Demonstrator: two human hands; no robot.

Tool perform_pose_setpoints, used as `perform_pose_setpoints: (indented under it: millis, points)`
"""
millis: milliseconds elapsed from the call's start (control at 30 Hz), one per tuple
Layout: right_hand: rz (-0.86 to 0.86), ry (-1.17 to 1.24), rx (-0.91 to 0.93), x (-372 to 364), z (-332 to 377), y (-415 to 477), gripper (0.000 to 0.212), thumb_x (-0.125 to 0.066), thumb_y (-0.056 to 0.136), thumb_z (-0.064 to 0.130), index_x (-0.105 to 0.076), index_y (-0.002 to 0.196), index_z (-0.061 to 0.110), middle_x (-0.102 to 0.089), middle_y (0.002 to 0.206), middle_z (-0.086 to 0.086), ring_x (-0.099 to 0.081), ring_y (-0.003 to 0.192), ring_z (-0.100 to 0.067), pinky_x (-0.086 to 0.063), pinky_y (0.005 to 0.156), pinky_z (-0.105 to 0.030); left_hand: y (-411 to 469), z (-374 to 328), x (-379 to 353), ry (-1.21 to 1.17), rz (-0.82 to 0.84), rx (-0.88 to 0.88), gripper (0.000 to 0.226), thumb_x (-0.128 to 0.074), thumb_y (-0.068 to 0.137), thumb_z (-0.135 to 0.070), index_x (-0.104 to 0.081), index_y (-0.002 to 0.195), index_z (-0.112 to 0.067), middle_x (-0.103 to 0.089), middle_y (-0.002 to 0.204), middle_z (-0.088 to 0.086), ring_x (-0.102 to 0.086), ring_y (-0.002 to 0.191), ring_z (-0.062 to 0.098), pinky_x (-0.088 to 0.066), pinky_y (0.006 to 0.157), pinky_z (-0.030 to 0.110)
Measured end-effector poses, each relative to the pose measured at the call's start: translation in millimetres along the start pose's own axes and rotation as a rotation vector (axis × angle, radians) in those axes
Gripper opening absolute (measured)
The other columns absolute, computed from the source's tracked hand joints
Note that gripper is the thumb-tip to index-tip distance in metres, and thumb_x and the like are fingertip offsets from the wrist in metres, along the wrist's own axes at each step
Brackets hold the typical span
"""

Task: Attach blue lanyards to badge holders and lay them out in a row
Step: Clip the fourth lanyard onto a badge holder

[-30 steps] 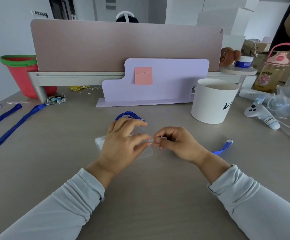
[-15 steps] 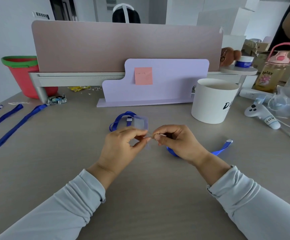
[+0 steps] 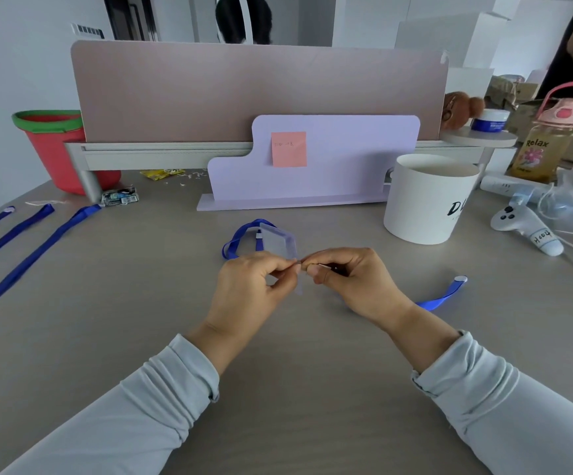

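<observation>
Your left hand (image 3: 251, 286) pinches the near corner of the clear badge holder (image 3: 278, 242), which is tilted up off the counter (image 3: 141, 320) at mid-desk. Your right hand (image 3: 353, 279) meets it fingertip to fingertip, thumb and forefinger closed on a small piece at the holder's edge; what it is cannot be told. The blue lanyard (image 3: 235, 238) loops behind the holder, its other end (image 3: 449, 291) trailing out past your right wrist. Three more lanyards (image 3: 35, 250) lie at far left.

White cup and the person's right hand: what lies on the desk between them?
Nothing: the head view shows bare desk between the white cup and the right hand.
</observation>
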State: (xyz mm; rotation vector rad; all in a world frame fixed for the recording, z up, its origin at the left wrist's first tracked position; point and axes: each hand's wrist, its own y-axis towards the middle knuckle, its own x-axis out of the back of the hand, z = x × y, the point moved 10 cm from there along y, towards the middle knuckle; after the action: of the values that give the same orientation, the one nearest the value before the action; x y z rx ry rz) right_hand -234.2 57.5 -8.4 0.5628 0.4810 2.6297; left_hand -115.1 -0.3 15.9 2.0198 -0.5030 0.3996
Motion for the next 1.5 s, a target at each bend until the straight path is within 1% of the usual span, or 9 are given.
perform_pose_setpoints:
  millis: [67, 167, 333, 667, 933, 1033, 1267, 1367, 1500]
  points:
    - [-0.036, -0.025, 0.002, 2, 0, 0, 0.019, -0.063, 0.085, 0.002, -0.074, 0.086, 0.017, -0.073, 0.084, 0.002, -0.061, 0.068, -0.001, -0.049, 0.070, -0.016, 1, 2, 2, -0.024, -0.017, 0.026, 0.019, -0.062, 0.078, -0.026, -0.075, 0.078, -0.011, -0.073, 0.071, -0.003, -0.063, 0.075, 0.004, -0.048, 0.061, 0.013]
    - [-0.079, -0.062, 0.005, 4, -1, -1, 0.012, -0.065, 0.084, 0.005, -0.075, 0.089, 0.009, -0.074, 0.088, -0.006, -0.061, 0.069, -0.002, -0.050, 0.070, -0.018, 1, 1, 2, -0.010, -0.025, 0.022, 0.018, -0.063, 0.078, -0.023, -0.074, 0.076, -0.010, -0.072, 0.070, -0.002, -0.063, 0.073, 0.004, -0.049, 0.060, 0.013]
    - [-0.104, -0.106, -0.005, 5, -3, -2, 0.011, -0.066, 0.084, 0.005, -0.075, 0.088, 0.008, -0.074, 0.088, -0.005, -0.063, 0.070, -0.004, -0.052, 0.072, -0.022, 0, -3, 0, 0.121, -0.027, -0.019, 0.027, -0.052, 0.077, -0.030, -0.072, 0.073, -0.011, -0.070, 0.065, -0.003, -0.063, 0.057, 0.008, -0.051, 0.051, 0.026]
    - [-0.143, -0.205, 0.015, 5, -1, -3, 0.011, -0.067, 0.083, 0.007, -0.076, 0.087, 0.012, -0.074, 0.087, -0.002, -0.068, 0.080, -0.019, -0.054, 0.076, -0.033, 3, -7, -8, 0.282, 0.034, -0.053, 0.029, -0.046, 0.076, -0.028, -0.068, 0.065, -0.013, -0.064, 0.053, -0.003, -0.057, 0.042, 0.015, -0.044, 0.042, 0.020]
    - [-0.128, -0.222, 0.029, 4, 2, -4, 0.012, -0.067, 0.083, 0.008, -0.076, 0.087, 0.015, -0.074, 0.086, -0.002, -0.067, 0.078, -0.018, -0.054, 0.074, -0.031, 3, -3, -10, 0.235, 0.074, -0.025, 0.027, -0.047, 0.075, -0.028, -0.067, 0.066, -0.013, -0.063, 0.054, -0.003, -0.056, 0.044, 0.015, -0.046, 0.040, 0.025]
    - [-0.123, -0.225, 0.030, 4, 3, -4, 0.013, -0.066, 0.083, 0.008, -0.076, 0.086, 0.017, -0.073, 0.084, 0.002, -0.066, 0.076, -0.013, -0.054, 0.072, -0.025, 1, 5, -10, 0.141, 0.090, 0.048, 0.027, -0.048, 0.075, -0.031, -0.068, 0.069, -0.014, -0.066, 0.060, -0.005, -0.059, 0.051, 0.011, -0.049, 0.045, 0.027]
    - [-0.124, -0.153, 0.005, 3, 2, -3, 0.016, -0.065, 0.084, 0.005, -0.075, 0.083, 0.017, -0.071, 0.080, 0.012, -0.067, 0.076, -0.006, -0.049, 0.070, -0.010, -2, 18, -10, -0.058, 0.069, 0.206, 0.008, -0.066, 0.080, -0.007, -0.072, 0.076, -0.010, -0.067, 0.063, -0.006, -0.062, 0.066, 0.007, -0.042, 0.054, 0.007]
    - [-0.127, -0.098, -0.023, 5, 0, -3, 0.017, -0.064, 0.084, 0.002, -0.074, 0.081, 0.016, -0.070, 0.080, 0.011, -0.066, 0.077, -0.007, -0.050, 0.073, -0.012, -3, 29, -8, -0.136, 0.047, 0.311, 0.010, -0.064, 0.082, -0.006, -0.072, 0.078, -0.009, -0.069, 0.067, -0.003, -0.064, 0.068, 0.008, -0.046, 0.060, 0.008]
    - [-0.098, -0.051, -0.031, 3, -1, -2, 0.027, -0.059, 0.087, -0.001, -0.066, 0.075, 0.022, -0.071, 0.086, 0.006, -0.067, 0.084, -0.010, -0.052, 0.077, -0.017, -2, 28, -11, -0.174, 0.093, 0.285, 0.010, -0.062, 0.083, -0.005, -0.071, 0.081, -0.009, -0.070, 0.074, -0.003, -0.065, 0.071, 0.007, -0.046, 0.064, 0.007]
